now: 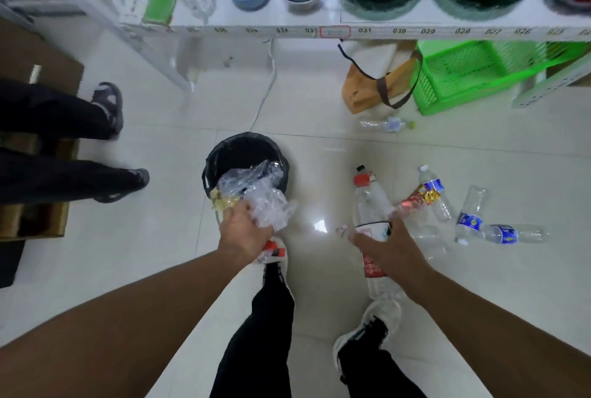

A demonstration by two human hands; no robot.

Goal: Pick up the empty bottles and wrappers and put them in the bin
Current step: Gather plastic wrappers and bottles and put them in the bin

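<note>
A black bin (224, 154) with a black liner stands on the floor ahead of me. My left hand (244, 233) is at its near rim, shut on a bunch of clear plastic wrappers (267, 202) with a yellow wrapper beside them. My right hand (388, 249) grips a large clear bottle (371, 202) with a red cap and red label, plus a red and gold wrapper (419, 199). Several empty bottles with blue labels (470, 221) lie on the floor to the right. Another bottle (387, 124) lies farther off near the bag.
A white shelf (399, 31) with bowls and pots runs across the top. Under it sit a green crate (463, 77) and a tan bag (367, 90). Another person's legs (64, 141) stand at the left by a wooden unit. A white cable (265, 90) trails toward the bin.
</note>
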